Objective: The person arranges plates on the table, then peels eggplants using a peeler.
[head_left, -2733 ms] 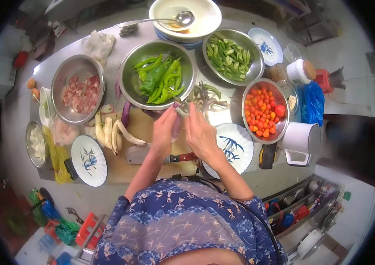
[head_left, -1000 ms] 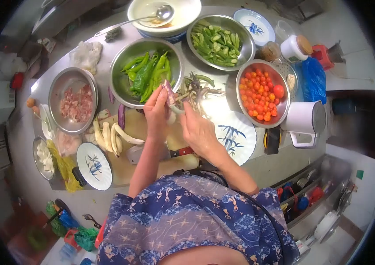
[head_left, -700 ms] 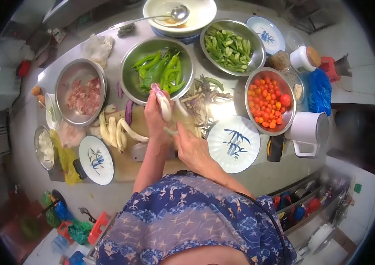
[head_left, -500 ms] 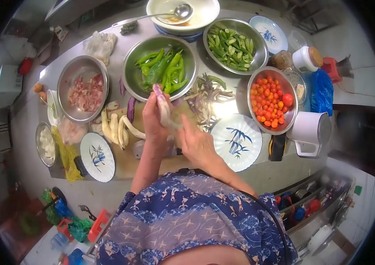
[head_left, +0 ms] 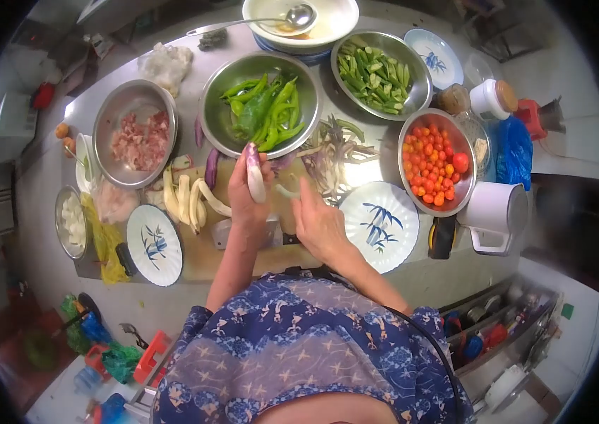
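Observation:
A partly peeled eggplant [head_left: 256,177], white with purple near its top, stands nearly upright in my left hand [head_left: 244,198], whose fingers wrap round it. My right hand [head_left: 319,220] is closed on a peeler [head_left: 287,191], just right of the eggplant. Below my hands lie a cutting board [head_left: 208,263] and a cleaver [head_left: 232,234], partly hidden by my left wrist. Peeled eggplants [head_left: 185,201] rest on the board's left part. Peelings [head_left: 331,159] are heaped right of the steel bowl of green peppers [head_left: 261,113].
Around the table are a bowl of meat [head_left: 140,138], a bowl of cut okra [head_left: 377,78], a bowl of tomatoes [head_left: 430,166], a white bowl with a ladle [head_left: 299,15], two scalloped plates [head_left: 381,230] [head_left: 155,246], a white jug [head_left: 495,212] and a blue bag [head_left: 513,152].
The eggplant has turned more upright in my left hand, showing more white flesh. The peeler in my right hand has come away from it to the right. The view has shifted slightly.

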Motion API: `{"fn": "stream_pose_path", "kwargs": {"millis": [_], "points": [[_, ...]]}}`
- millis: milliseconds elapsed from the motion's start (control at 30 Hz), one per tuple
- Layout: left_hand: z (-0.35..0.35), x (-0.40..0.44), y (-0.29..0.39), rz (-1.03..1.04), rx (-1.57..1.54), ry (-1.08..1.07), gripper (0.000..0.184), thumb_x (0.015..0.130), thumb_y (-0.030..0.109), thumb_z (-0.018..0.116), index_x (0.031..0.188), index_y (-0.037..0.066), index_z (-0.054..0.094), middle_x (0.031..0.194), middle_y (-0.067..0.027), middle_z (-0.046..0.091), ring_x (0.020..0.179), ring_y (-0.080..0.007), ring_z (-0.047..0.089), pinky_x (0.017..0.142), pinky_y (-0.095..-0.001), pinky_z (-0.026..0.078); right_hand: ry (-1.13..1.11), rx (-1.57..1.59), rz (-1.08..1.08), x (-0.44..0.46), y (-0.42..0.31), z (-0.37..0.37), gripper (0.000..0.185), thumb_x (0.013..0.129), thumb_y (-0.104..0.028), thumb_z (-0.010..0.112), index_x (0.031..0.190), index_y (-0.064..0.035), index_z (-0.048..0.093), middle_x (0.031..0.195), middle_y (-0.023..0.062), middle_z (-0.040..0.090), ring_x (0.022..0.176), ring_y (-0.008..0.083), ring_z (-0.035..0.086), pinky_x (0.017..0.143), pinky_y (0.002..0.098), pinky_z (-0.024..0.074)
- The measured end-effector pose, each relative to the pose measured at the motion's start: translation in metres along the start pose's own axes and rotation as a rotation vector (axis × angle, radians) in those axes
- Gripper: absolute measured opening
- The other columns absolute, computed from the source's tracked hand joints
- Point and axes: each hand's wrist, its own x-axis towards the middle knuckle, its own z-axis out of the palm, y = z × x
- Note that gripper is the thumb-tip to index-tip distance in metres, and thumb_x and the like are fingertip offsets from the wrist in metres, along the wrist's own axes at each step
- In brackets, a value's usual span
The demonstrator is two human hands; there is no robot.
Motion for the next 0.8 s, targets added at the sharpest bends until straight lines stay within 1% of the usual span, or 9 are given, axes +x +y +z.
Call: {"fn": "stream_pose_path", "kwargs": {"millis": [133,267,333,400,467,567,667,733,800], "points": [[0.0,-0.007,-0.005,-0.098,-0.016,0.022,0.023,0.1,0.023,0.057,0.117,0.007,0.06,0.091,-0.0025,0.064,0.078,-0.0108,0.056,0.07,-0.0252,0.046,-0.033,-0.049,-0.088,0.018,-0.007,0.005,0.048,0.1,-0.023,0.051,0.136,0.0082,0.044,0.092,0.0266,0.067,0.082,0.0448,0.066,0.066,0.0515,0.0523],[0.008,-0.01,-0.003,-0.028,0.104,0.026,0.021,0.1,0.024,0.057,0.114,0.009,0.06,0.092,-0.0014,0.064,0.076,-0.0102,0.055,0.071,-0.0253,0.045,-0.057,-0.153,-0.118,0.017,-0.012,0.015,0.047,0.1,-0.023,0.051,0.137,0.0056,0.044,0.093,0.0269,0.067,0.082,0.0439,0.067,0.066,0.0517,0.0524],[-0.009,0.002,0.002,-0.053,-0.018,-0.143,0.027,0.101,0.024,0.055,0.12,0.006,0.058,0.094,-0.0065,0.065,0.075,-0.0158,0.057,0.068,-0.0301,0.048,-0.016,-0.15,-0.145,0.002,-0.015,0.022,0.044,0.099,-0.019,0.051,0.135,0.0049,0.046,0.097,0.0272,0.066,0.08,0.0445,0.066,0.066,0.0525,0.0519],[-0.007,0.013,-0.002,-0.027,-0.106,-0.058,0.027,0.101,0.023,0.054,0.12,0.005,0.058,0.096,-0.0075,0.065,0.075,-0.0158,0.056,0.068,-0.0304,0.047,0.021,-0.146,-0.182,-0.012,-0.016,0.026,0.04,0.098,-0.016,0.052,0.132,0.0043,0.047,0.1,0.0275,0.066,0.078,0.045,0.066,0.065,0.0533,0.0514],[-0.006,0.017,-0.001,-0.002,-0.191,0.023,0.027,0.101,0.022,0.053,0.12,0.003,0.058,0.098,-0.0084,0.064,0.074,-0.0158,0.055,0.068,-0.0306,0.046,-0.16,-0.024,-0.038,-0.018,-0.01,0.023,0.042,0.099,-0.018,0.052,0.135,0.0034,0.046,0.103,0.0282,0.065,0.08,0.0449,0.066,0.066,0.0534,0.0511],[-0.007,0.016,-0.001,-0.132,-0.32,-0.093,0.031,0.101,0.022,0.049,0.121,-0.001,0.057,0.101,-0.01,0.063,0.074,-0.0162,0.054,0.068,-0.0312,0.044,-0.084,0.054,-0.146,-0.02,0.005,0.022,0.047,0.1,-0.024,0.051,0.137,0.0034,0.044,0.093,0.025,0.068,0.07,0.044,0.066,0.061,0.0521,0.0518],[-0.007,0.012,0.004,-0.173,-0.348,-0.11,0.035,0.102,0.021,0.046,0.124,-0.004,0.056,0.102,-0.01,0.062,0.074,-0.0149,0.053,0.066,-0.0282,0.042,-0.139,0.053,-0.072,-0.014,0.01,0.012,0.045,0.1,-0.023,0.05,0.136,0.0031,0.044,0.095,0.0256,0.068,0.074,0.044,0.066,0.062,0.0523,0.0516],[-0.022,0.016,-0.002,-0.199,-0.261,-0.362,0.036,0.103,0.019,0.045,0.127,-0.005,0.055,0.103,-0.0104,0.064,0.075,-0.0136,0.053,0.064,-0.0258,0.042,-0.172,0.033,-0.032,-0.001,-0.006,-0.002,0.045,0.1,-0.023,0.05,0.136,0.0037,0.044,0.095,0.0256,0.068,0.074,0.0443,0.066,0.063,0.0522,0.0516],[-0.016,0.006,-0.005,-0.217,-0.199,-0.426,0.037,0.103,0.02,0.046,0.13,-0.004,0.055,0.103,-0.0086,0.064,0.076,-0.011,0.053,0.063,-0.0247,0.041,-0.204,0.012,0.013,0.008,-0.01,-0.004,0.045,0.1,-0.023,0.05,0.135,0.0043,0.044,0.095,0.0257,0.068,0.075,0.0447,0.066,0.063,0.0522,0.0515]]}}
